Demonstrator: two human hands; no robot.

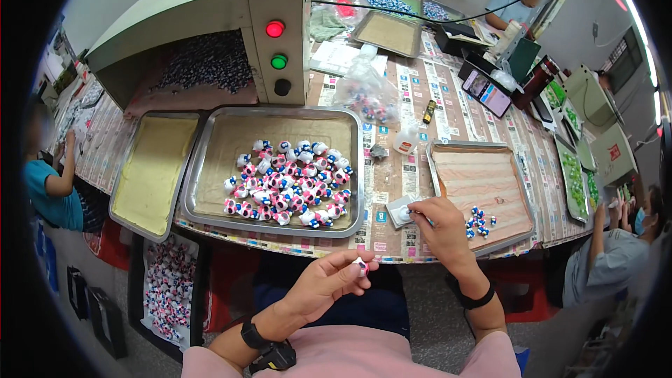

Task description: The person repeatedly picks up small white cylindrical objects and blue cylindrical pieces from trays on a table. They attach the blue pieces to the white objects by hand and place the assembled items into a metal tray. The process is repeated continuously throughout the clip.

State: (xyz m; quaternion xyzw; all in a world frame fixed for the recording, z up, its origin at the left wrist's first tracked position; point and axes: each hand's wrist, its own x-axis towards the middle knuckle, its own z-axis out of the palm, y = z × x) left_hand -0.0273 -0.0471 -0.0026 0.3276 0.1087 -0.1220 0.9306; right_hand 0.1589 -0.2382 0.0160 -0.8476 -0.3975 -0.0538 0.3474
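Observation:
Pinched between the thumb and fingers of my left hand (325,280) is a small white, pink and dark figurine (361,267), held above my lap just off the table's front edge. My right hand (439,229) reaches over a small white square dish (401,211), fingertips closed together at its edge; whatever they may hold is too small to tell. Left of it, a large metal tray (359,168) carries many white, pink and blue figurines (287,185). Beside my right wrist, a paper-lined tray (483,168) has a small cluster of blue-and-white pieces (477,222).
A machine (283,0) with red and green lights stands behind the large tray. A yellow-lined tray (150,175) lies left, above a crate of figurines (168,287). A small bottle (406,138), a plastic bag (369,94) and a phone (486,92) stand farther back. Several people work around.

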